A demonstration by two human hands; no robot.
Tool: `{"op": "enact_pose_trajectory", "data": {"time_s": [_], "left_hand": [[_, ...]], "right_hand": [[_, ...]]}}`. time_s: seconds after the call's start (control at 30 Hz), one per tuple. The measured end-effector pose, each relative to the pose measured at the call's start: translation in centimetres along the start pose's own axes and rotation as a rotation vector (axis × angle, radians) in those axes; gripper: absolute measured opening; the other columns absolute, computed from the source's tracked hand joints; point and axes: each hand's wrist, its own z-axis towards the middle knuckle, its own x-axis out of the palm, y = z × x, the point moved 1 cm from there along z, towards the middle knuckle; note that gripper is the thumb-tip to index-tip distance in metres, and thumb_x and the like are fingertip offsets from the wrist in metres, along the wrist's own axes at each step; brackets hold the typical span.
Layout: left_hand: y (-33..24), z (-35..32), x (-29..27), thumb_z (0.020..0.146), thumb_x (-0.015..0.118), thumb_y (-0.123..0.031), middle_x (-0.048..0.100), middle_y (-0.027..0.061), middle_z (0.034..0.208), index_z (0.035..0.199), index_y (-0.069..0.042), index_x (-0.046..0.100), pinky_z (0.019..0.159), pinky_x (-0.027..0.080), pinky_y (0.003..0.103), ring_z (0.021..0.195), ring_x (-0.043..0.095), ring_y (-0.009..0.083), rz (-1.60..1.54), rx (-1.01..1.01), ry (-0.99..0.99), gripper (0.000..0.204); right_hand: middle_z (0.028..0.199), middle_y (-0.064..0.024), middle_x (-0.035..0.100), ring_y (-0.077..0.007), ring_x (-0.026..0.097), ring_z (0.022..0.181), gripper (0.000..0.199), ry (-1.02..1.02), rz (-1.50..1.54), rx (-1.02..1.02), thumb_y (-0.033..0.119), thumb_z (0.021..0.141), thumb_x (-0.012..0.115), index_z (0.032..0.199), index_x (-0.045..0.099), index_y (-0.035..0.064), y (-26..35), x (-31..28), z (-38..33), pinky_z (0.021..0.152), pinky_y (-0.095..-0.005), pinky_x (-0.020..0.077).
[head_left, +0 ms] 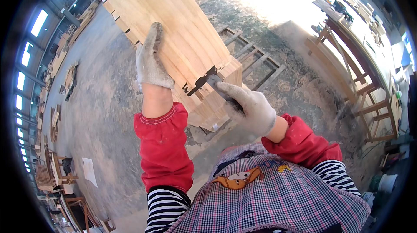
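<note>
Gloved left hand [150, 61] flat, fingers extended, on pale slatted wooden panel [182, 37]; gloved right hand [249, 107] wrapped around dark metal scraper [213, 80], blade beyond fingertips against panel's edge.

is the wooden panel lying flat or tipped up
Tipped up: the wooden panel leans at a slant, its lower end on a stack, left hand flat on it.

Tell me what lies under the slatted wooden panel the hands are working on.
Under the wooden panel, a stack of similar panels shows at the near end, with a frame on the floor beyond. Whatever sits beneath the panel's middle is covered.
</note>
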Motion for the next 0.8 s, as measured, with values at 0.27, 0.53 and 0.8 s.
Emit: {"op": "enact_pose_trajectory", "data": {"time_s": [0.27,0.53,0.8], "left_hand": [[0.1,-0.2,0.0,0.086,0.064,-0.017,0.063,0.0104,0.105,0.116,0.001,0.055,0.080,0.057,0.037,0.094,0.064,0.0233,-0.044,-0.032,0.028,0.036],[0.1,-0.1,-0.2,0.086,0.064,-0.016,0.063,0.0104,0.105,0.115,0.001,0.056,0.079,0.057,0.038,0.093,0.065,0.0231,-0.039,-0.019,0.032,0.035],[-0.3,-0.3,0.0,0.086,0.064,-0.015,0.062,0.0115,0.106,0.115,0.002,0.056,0.081,0.056,0.038,0.093,0.065,0.0237,-0.026,0.015,-0.012,0.034]], "right_hand": [[0.080,-0.0143,0.064,-0.0274,0.064,0.068,0.041,0.016,0.018,0.035,0.001,0.080,0.057,0.121,0.057,0.0049,-0.8,-1.0,0.4,0.063,-0.0324,0.0509],[0.083,-0.0132,0.065,-0.0250,0.065,0.071,0.042,0.018,0.067,0.019,0.002,0.080,0.058,0.122,0.056,0.0041,-1.1,-1.1,-0.2,0.066,-0.0314,0.0507],[0.092,-0.0170,0.065,-0.0298,0.064,0.074,0.045,0.169,-0.006,0.009,0.007,0.081,0.059,0.126,0.052,0.0070,-1.1,-0.9,-1.2,0.066,-0.0346,0.0516]]}}
